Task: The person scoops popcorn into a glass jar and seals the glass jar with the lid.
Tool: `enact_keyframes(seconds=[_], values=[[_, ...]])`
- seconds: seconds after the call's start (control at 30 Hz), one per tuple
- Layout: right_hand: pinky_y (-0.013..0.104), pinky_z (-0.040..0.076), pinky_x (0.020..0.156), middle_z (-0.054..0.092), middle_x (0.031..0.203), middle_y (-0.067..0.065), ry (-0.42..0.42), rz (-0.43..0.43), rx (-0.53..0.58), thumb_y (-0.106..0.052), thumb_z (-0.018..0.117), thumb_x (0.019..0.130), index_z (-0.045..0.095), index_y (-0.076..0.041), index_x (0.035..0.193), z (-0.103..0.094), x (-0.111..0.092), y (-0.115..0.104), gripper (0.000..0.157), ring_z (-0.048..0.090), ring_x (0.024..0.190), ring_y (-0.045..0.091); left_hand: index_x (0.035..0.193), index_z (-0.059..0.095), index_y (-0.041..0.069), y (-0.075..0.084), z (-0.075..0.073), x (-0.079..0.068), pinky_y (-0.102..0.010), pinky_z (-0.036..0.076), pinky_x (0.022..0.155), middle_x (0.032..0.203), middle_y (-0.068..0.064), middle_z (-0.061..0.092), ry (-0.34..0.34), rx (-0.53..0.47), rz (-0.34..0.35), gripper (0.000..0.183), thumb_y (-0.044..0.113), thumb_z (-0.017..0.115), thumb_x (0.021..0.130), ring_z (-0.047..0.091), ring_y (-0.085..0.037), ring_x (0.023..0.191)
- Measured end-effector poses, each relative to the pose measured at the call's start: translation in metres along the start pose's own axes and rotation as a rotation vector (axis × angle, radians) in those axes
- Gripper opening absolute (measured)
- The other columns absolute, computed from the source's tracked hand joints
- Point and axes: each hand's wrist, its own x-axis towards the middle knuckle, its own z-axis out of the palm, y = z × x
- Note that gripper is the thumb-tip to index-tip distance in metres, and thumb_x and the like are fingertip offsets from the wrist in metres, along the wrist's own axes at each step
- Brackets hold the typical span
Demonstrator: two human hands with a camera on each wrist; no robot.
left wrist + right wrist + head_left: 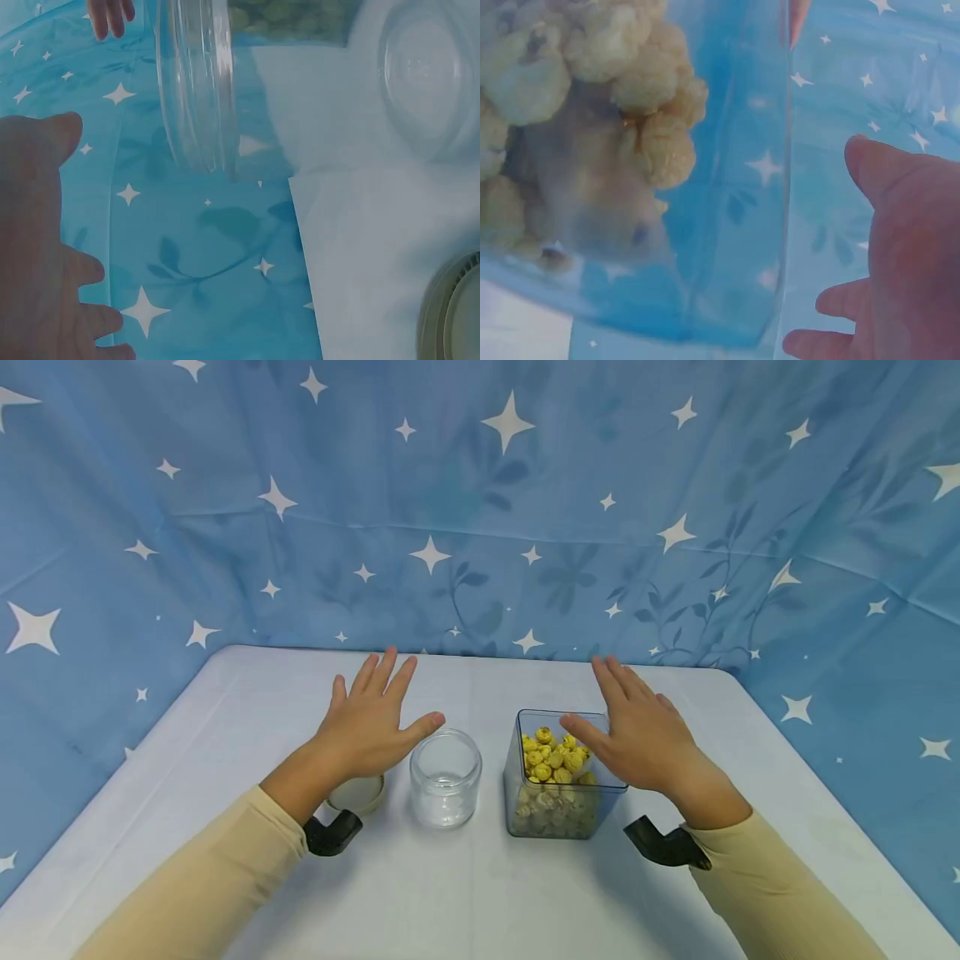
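Popcorn (pixel 555 758) sits in a clear box (pixel 512 785) by my right hand (pixel 647 737). A jar (pixel 444 797) stands left of it, near my left hand (pixel 366 728). A lid (pixel 357 794) lies by the jar. Both hands are spread wide.

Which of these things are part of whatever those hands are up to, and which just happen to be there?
Probably part of the job, being nearest the left hand and right hand:
clear jar
square tub
yellow popcorn inside it
what looks like a round lid

Just surroundings:
white table
starry blue backdrop
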Motion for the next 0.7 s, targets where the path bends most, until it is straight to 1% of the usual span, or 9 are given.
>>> enact_keyframes(seconds=[0.07, 0.17, 0.33, 0.4, 0.47, 0.57, 0.7], values=[[0.07, 0.02, 0.109, 0.016, 0.162, 0.026, 0.011, -0.018, 0.027, -0.057, 0.046, 0.102, 0.015, 0.002, 0.159, 0.0, -0.002, 0.003, 0.088, 0.019, 0.146, 0.047, 0.162, 0.014, 0.012, 0.001, 0.002, 0.001, -0.068, -0.004, 0.113, 0.167, -0.015, 0.001, 0.007, -0.022, 0.017, 0.09, 0.067, 0.043, 0.098, -0.003, -0.035, 0.152], [0.069, 0.024, 0.109, 0.018, 0.161, 0.026, 0.007, -0.023, 0.061, -0.054, 0.047, 0.102, 0.017, 0.003, 0.158, -0.002, -0.005, 0.009, 0.086, 0.023, 0.144, 0.049, 0.162, 0.017, 0.014, 0.004, 0.003, 0.001, -0.069, 0.0, 0.113, 0.167, -0.014, 0.003, 0.013, -0.076, 0.067, 0.087, 0.064, 0.047, 0.098, 0.0, -0.035, 0.152], [0.068, 0.025, 0.109, 0.019, 0.161, 0.028, -0.024, 0.004, 0.153, -0.054, 0.048, 0.103, 0.012, 0.003, 0.159, -0.002, -0.007, 0.021, 0.088, 0.024, 0.143, 0.05, 0.162, 0.022, 0.018, 0.011, 0.006, 0.003, -0.069, 0.006, 0.113, 0.166, -0.014, 0.006, 0.003, -0.17, 0.169, 0.081, 0.059, 0.052, 0.098, 0.006, -0.037, 0.151], [0.068, 0.026, 0.108, 0.019, 0.16, 0.028, -0.019, 0.017, 0.204, -0.052, 0.049, 0.103, 0.009, 0.002, 0.159, -0.001, -0.007, 0.027, 0.088, 0.025, 0.142, 0.05, 0.161, 0.023, 0.019, 0.014, 0.008, 0.003, -0.069, 0.007, 0.113, 0.166, -0.014, 0.008, -0.01, -0.196, 0.193, 0.08, 0.058, 0.053, 0.098, 0.007, -0.037, 0.151], [0.069, 0.028, 0.107, 0.021, 0.159, 0.029, -0.007, 0.026, 0.246, -0.05, 0.052, 0.103, 0.01, 0.0, 0.16, 0.0, -0.007, 0.032, 0.087, 0.029, 0.14, 0.051, 0.161, 0.024, 0.02, 0.018, 0.01, 0.005, -0.069, 0.007, 0.113, 0.166, -0.014, 0.009, -0.024, -0.213, 0.207, 0.08, 0.058, 0.054, 0.098, 0.009, -0.037, 0.151], [0.069, 0.031, 0.105, 0.027, 0.158, 0.027, 0.012, 0.011, 0.286, -0.045, 0.055, 0.102, 0.023, -0.002, 0.159, 0.003, -0.008, 0.038, 0.078, 0.032, 0.139, 0.05, 0.161, 0.025, 0.021, 0.025, 0.013, 0.006, -0.069, 0.008, 0.113, 0.166, -0.012, 0.011, -0.04, -0.22, 0.217, 0.082, 0.06, 0.056, 0.096, 0.011, -0.036, 0.151], [0.066, 0.034, 0.105, 0.04, 0.153, 0.022, 0.025, -0.012, 0.319, -0.04, 0.058, 0.102, 0.043, -0.004, 0.152, 0.006, -0.007, 0.044, 0.063, 0.038, 0.138, 0.044, 0.161, 0.026, 0.021, 0.035, 0.017, 0.009, -0.068, 0.01, 0.114, 0.166, -0.011, 0.014, -0.052, -0.215, 0.237, 0.089, 0.064, 0.06, 0.091, 0.013, -0.034, 0.151]])
